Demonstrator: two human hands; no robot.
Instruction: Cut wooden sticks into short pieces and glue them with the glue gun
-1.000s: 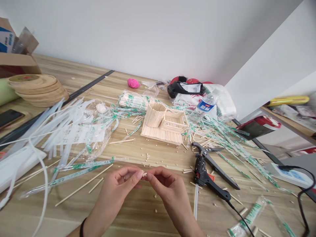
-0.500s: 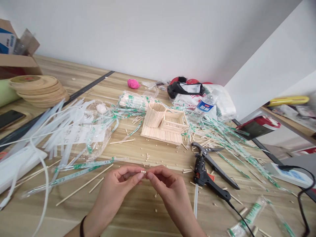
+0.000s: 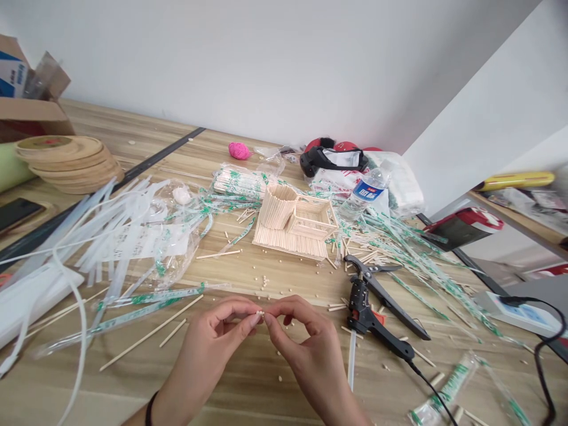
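Observation:
My left hand [image 3: 222, 337] and my right hand [image 3: 302, 334] meet fingertip to fingertip above the table. Pinched between both thumbs and forefingers are small pale wooden stick pieces [image 3: 260, 313], mostly covered by the fingers. Beyond the hands stands a stick model [image 3: 290, 245] with a round tower and a square railed box on a flat base of sticks. Tiny cut stick bits [image 3: 265, 280] lie scattered between the hands and the model. A black glue gun [image 3: 361, 310] rests to the right of my right hand, beside dark-handled pruning shears [image 3: 394, 305].
Clear glue sticks [image 3: 119, 236] and wrappers spread at the left, near a white cable [image 3: 82, 319]. Bagged sticks [image 3: 237, 180], a plastic bottle [image 3: 366, 192] and a pink yarn ball [image 3: 239, 151] stand at the back. Loose sticks and green-printed wrappers [image 3: 408, 242] litter the right side.
The fingertips have shifted slightly, with the left fingers lower around the stick pieces, which now show less. The tools and the model have stayed in place.

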